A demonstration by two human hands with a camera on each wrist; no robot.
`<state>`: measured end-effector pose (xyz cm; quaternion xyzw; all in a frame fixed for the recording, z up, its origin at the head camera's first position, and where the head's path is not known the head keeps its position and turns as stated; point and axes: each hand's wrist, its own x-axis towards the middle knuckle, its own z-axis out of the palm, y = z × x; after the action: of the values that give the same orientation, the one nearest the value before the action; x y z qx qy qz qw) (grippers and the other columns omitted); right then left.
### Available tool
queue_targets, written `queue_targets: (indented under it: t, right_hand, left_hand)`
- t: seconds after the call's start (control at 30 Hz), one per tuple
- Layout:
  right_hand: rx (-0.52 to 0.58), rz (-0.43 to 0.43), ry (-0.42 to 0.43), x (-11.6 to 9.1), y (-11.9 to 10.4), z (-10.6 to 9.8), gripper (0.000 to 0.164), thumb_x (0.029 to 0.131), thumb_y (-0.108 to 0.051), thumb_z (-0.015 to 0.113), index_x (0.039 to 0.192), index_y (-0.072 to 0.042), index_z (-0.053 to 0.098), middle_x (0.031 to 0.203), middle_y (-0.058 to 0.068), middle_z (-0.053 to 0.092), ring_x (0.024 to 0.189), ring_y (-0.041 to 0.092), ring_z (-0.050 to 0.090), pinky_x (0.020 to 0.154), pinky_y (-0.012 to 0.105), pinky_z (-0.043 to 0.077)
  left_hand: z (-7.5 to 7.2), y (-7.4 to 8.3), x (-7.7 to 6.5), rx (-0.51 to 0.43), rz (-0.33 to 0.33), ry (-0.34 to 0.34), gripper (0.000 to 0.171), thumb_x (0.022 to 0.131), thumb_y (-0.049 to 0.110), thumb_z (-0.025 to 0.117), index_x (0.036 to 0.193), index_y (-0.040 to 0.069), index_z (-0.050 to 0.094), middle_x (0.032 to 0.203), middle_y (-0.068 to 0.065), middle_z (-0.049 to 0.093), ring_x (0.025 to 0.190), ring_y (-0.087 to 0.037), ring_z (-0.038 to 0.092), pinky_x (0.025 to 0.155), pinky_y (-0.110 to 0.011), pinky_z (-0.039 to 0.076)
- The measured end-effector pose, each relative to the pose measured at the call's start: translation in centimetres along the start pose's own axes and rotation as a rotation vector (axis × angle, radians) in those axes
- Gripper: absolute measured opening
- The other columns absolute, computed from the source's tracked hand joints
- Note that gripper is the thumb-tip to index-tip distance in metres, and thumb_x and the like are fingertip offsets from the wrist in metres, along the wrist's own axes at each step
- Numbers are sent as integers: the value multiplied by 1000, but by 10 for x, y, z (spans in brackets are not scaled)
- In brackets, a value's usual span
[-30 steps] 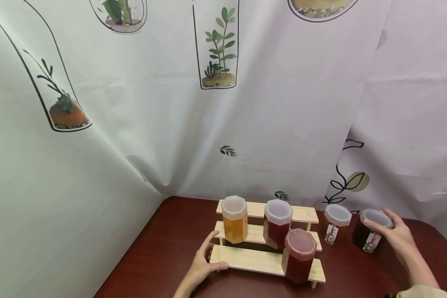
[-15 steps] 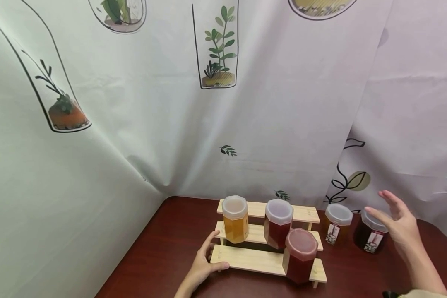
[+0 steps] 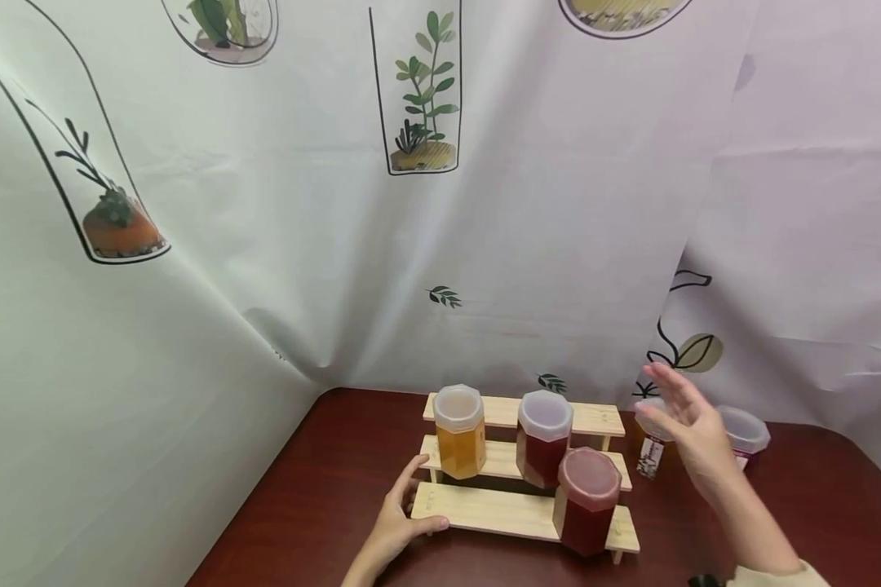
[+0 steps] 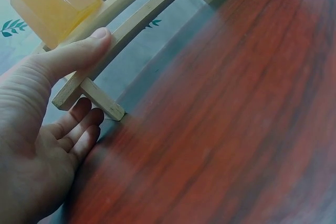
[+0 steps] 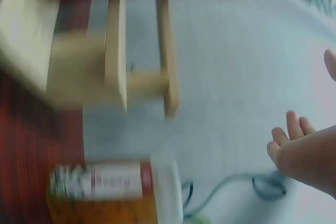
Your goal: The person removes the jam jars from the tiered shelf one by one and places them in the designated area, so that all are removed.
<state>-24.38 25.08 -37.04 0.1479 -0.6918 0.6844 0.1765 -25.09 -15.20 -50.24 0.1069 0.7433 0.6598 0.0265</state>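
My left hand (image 3: pixel 391 522) holds the left end of a three-step wooden rack (image 3: pixel 484 509). In the left wrist view, its thumb lies on the lowest board and its fingers curl beneath, beside a leg. On the rack stand a yellow jar (image 3: pixel 461 452), a dark red jar (image 3: pixel 543 458) and, on the lowest step, a red jar (image 3: pixel 587 518) with a pink-looking lid. Raised and holding nothing, my right hand (image 3: pixel 693 432) overlaps an amber jar (image 3: pixel 650 458) in the head view. In the right wrist view, this labelled jar (image 5: pixel 105 192) appears blurred below the rack.
A dark jar with a white lid (image 3: pixel 745 428) stands farther right, partly hidden by the right hand. Behind the dark red-brown table (image 3: pixel 286 481) hangs a white cloth (image 3: pixel 558 244) printed with plants; another stretch of it closes off the left side.
My right hand has let go of the dark jar, lifted, and moved left to the amber jar. The left hand keeps its hold on the rack.
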Motion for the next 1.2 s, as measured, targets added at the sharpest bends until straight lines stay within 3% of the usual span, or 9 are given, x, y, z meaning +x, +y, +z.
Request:
queue_targets:
  t: [0.2,0.3,0.53,0.67,0.8,0.9,1.03,1.1,1.2]
  right_hand:
    - [33,48,-14,-8,-7,47,67,93,0,60,151,0,27,133,-26,51,122,-21,42,112,6,26]
    - [45,119,-11,-9,-10,66,67,94,-5,61,151,1,27,129,-26,51,122,-20,43,113,8,28]
    - [97,252,32,-1,-24,97,71,94,-9,62,154,-5,23,156,9,33,150,17,23,125,35,15]
    - [56,269,30,1,-25,109,72,94,-10,63,153,-3,23,159,16,29,152,27,17,125,41,11]
    - [-73,327,-20,2,-22,115,73,92,-15,66,152,-4,26,158,15,31,147,28,28,114,20,33]
    - [-98,359,-44,3,-19,115,73,91,-14,67,151,-5,28,158,14,32,146,27,29,100,11,35]
    - [-97,361,-64,4,-16,114,77,88,-13,69,152,-6,27,158,14,30,146,29,30,113,30,32]
    - [-152,350,-76,4,-14,115,81,86,-15,73,152,-7,27,155,16,35,138,31,39,112,38,36]
    - [-242,333,-81,3,-13,116,84,81,-17,78,150,-8,30,144,20,46,124,31,51,102,36,44]
  left_hand:
    - [-1,0,-2,-9,5,-4,97,72,6,85,151,19,32,114,-21,52,82,-14,56,60,-27,56]
    - [-1,0,-3,-11,5,-8,96,72,6,85,151,19,31,114,-21,52,81,-14,57,59,-27,56]
    - [-3,0,-2,-14,9,3,96,72,4,84,151,18,32,113,-20,52,78,-14,56,58,-26,55]
    - [-2,0,-1,-20,0,-14,96,73,6,84,151,19,31,114,-20,51,78,-14,56,59,-27,55]
    - [0,0,0,-20,3,-21,96,73,7,84,152,20,31,114,-19,51,79,-14,56,60,-28,56]
    - [1,0,0,-15,10,-17,97,72,6,85,151,19,31,114,-19,52,79,-13,57,60,-28,56]
    - [0,0,0,0,18,5,95,71,6,85,150,19,33,112,-19,52,79,-13,56,60,-26,55]
    - [-1,-1,0,8,21,13,95,71,5,85,150,18,35,112,-20,52,80,-13,56,60,-25,54]
    - [-1,-1,1,18,21,15,94,70,5,85,149,18,35,112,-21,53,81,-13,55,62,-24,53]
